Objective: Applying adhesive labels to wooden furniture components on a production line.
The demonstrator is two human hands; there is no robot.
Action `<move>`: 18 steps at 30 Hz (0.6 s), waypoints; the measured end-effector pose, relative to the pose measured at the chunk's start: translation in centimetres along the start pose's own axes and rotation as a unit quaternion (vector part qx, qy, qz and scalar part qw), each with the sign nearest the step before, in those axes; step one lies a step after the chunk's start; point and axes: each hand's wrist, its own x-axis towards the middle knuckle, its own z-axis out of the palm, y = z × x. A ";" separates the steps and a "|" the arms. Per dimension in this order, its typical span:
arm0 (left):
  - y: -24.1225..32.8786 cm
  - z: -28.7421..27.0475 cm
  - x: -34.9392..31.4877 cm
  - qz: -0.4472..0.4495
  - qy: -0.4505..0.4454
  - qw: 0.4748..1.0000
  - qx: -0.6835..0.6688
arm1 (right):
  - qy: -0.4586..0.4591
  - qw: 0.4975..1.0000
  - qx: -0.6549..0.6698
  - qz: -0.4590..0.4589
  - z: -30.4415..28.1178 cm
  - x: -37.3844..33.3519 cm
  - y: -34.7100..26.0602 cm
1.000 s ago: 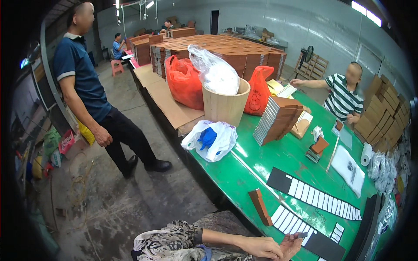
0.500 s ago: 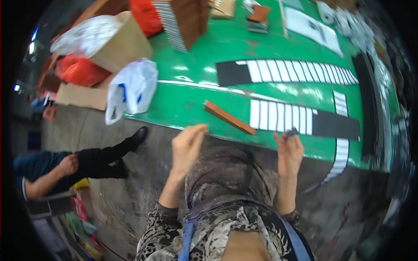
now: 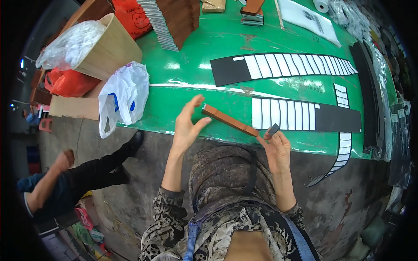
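A long reddish-brown bar (image 3: 230, 120) lies slanted near the front edge of the green table. My left hand (image 3: 187, 128) is beside its left end, thumb and fingers spread, with nothing in it. At the other end, my right hand (image 3: 278, 152) pinches a small dark grey rectangular piece (image 3: 273, 129). One of its fingertips points at the bar's right end; whether they touch I cannot tell. Just right of the bar is a black strip of white labels (image 3: 284, 114). Another such strip (image 3: 300, 65) lies farther back.
A narrow label strip (image 3: 342, 152) hangs over the table's front edge. Black strips (image 3: 370, 100) are stacked at the right. At the left stand a white plastic bag (image 3: 126, 98), a tan bin (image 3: 114, 45) and stacked brown bars (image 3: 172, 19). Another person's arm (image 3: 48, 178) shows at left.
My left hand has spread its fingers and moved up toward the bar's left end. My right hand, with the grey piece, has shifted left toward the bar's right end.
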 end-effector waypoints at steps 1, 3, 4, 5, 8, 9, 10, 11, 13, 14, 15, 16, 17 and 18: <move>-0.4 0.0 0.2 0.004 -0.009 1.000 0.003 | 0.000 1.000 0.002 0.004 0.0 0.1 0.1; -1.1 0.3 0.6 0.012 -0.030 0.999 0.006 | -0.005 1.000 0.002 0.022 0.1 0.4 0.2; -1.4 0.4 0.6 0.010 -0.031 0.999 -0.003 | -0.006 0.999 0.002 0.031 0.1 0.5 0.2; -1.8 0.4 0.6 0.008 -0.031 0.999 -0.011 | 0.006 0.998 -0.068 0.013 0.2 0.5 -0.2; -2.3 0.5 0.4 0.014 -0.004 0.999 -0.033 | 0.019 0.963 -0.256 -0.085 2.2 0.7 -2.2; -2.3 0.4 0.0 0.018 0.010 0.999 -0.038 | -0.010 0.943 -0.314 -0.108 3.0 1.0 -2.8; -2.4 0.4 -0.1 0.020 0.025 0.998 -0.044 | -0.037 0.918 -0.371 -0.132 3.7 1.6 -3.3; -2.6 0.5 -0.4 0.022 0.043 0.998 -0.050 | -0.068 0.889 -0.426 -0.155 4.7 2.1 -3.9; -3.1 -0.1 -1.2 0.011 0.077 0.995 -0.068 | -0.102 0.838 -0.508 -0.170 7.9 2.8 -3.8; -3.3 -0.1 -1.7 -0.002 0.090 0.993 -0.080 | -0.121 0.811 -0.545 -0.175 8.7 2.6 -3.7; -3.4 -0.1 -1.6 0.005 0.084 0.993 -0.086 | -0.149 0.790 -0.563 -0.190 9.6 3.2 -3.1; -3.0 -0.1 -1.6 -0.013 0.074 0.993 -0.086 | -0.164 0.775 -0.574 -0.205 9.7 3.5 -2.6; -3.6 0.8 -0.9 0.061 0.092 0.993 -0.052 | -0.168 0.758 -0.588 -0.229 9.0 3.8 -2.4; -4.3 1.4 -0.5 0.110 0.100 0.988 -0.049 | -0.151 0.775 -0.577 -0.207 9.3 3.9 -2.1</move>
